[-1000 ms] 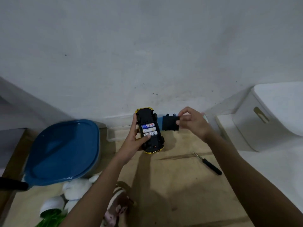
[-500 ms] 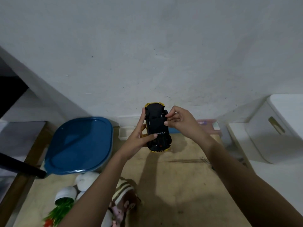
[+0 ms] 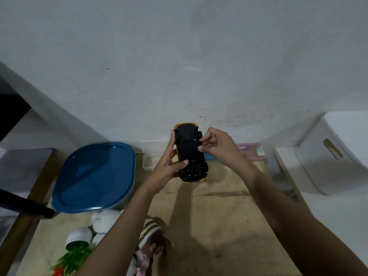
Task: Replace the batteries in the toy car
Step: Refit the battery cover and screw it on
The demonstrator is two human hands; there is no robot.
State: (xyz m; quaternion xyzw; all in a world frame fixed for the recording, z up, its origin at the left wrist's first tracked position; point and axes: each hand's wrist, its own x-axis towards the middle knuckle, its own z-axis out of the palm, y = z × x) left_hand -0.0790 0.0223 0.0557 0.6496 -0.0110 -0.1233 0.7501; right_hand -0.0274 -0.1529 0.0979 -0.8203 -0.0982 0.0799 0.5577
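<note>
Head view: a person is holding the toy car [image 3: 190, 154] up between both hands, off to the right of the blue lid [image 3: 95, 176] and higher than it.
Left hand [image 3: 167, 170]: is gripping the car by the flank facing the blue lid, with the thumb lying across the black underside and the fingers wrapping behind the body.
Right hand [image 3: 219, 146]: is working on the flank turned away from the blue lid, fingers curled, with the thumb and forefinger tips pressing on that edge of the underside.
Position between hands: the car is sitting directly between the two hands, touching both.
Long axis: is running away from the person, nearly upright in view, with the near end leaning slightly away from the blue lid.
Facing: the underside is pointing at the camera; which end is the front cannot be told.
Appearance: black chassis, yellow bodywork showing at both ends, black wheels showing along the edges.
Battery cover [image 3: 189, 151]: a black panel is lying on the middle of the underside.
Surroundings: soft toys [image 3: 105, 218] are lying just below the blue lid.
</note>
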